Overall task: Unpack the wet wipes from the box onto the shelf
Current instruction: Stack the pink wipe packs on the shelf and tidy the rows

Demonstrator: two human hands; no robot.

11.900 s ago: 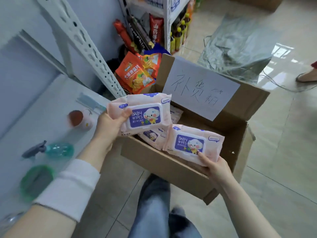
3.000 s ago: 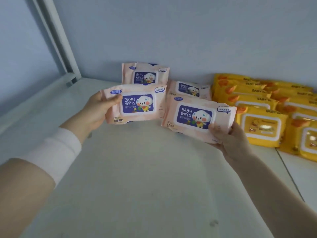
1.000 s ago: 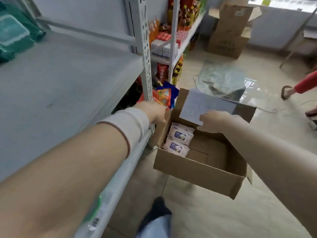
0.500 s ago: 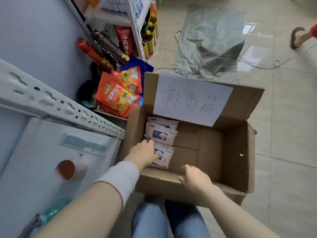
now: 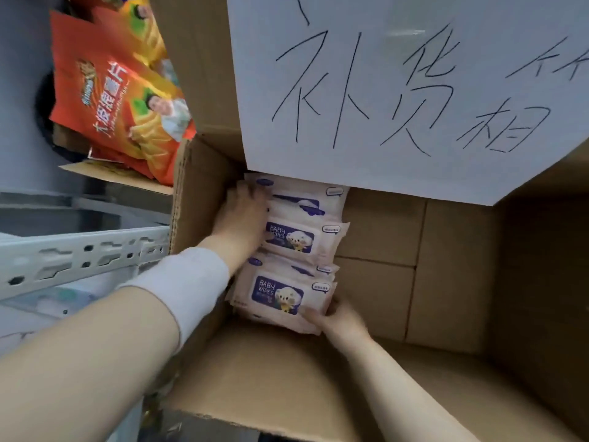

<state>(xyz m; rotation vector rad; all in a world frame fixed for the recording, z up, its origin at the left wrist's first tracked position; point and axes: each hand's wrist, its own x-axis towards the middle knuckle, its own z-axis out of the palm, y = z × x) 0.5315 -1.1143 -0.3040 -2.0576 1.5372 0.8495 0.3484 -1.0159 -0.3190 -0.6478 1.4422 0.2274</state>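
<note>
Both my hands are inside the open cardboard box [image 5: 446,282]. Pink "BABY WIPES" packs lie stacked along its left wall. My left hand [image 5: 242,218] rests on the left edge of the middle pack [image 5: 296,239], with its fingers reaching to the far pack [image 5: 306,193]. At the near pack [image 5: 280,295], my right hand [image 5: 334,317] has its fingers curled around the lower right corner. The packs still lie in the box. The shelf's perforated grey rail [image 5: 79,256] runs at the left, beside the box.
A white paper sign [image 5: 398,90] with handwritten characters covers the box's far flap and hides the far end of the wipes. Orange snack bags [image 5: 127,106] lie beyond the box at the upper left. The right half of the box floor is bare cardboard.
My head has dropped much closer to the box. My right hand has moved from the near wall onto the near pack, and my left hand has slid further in along the packs.
</note>
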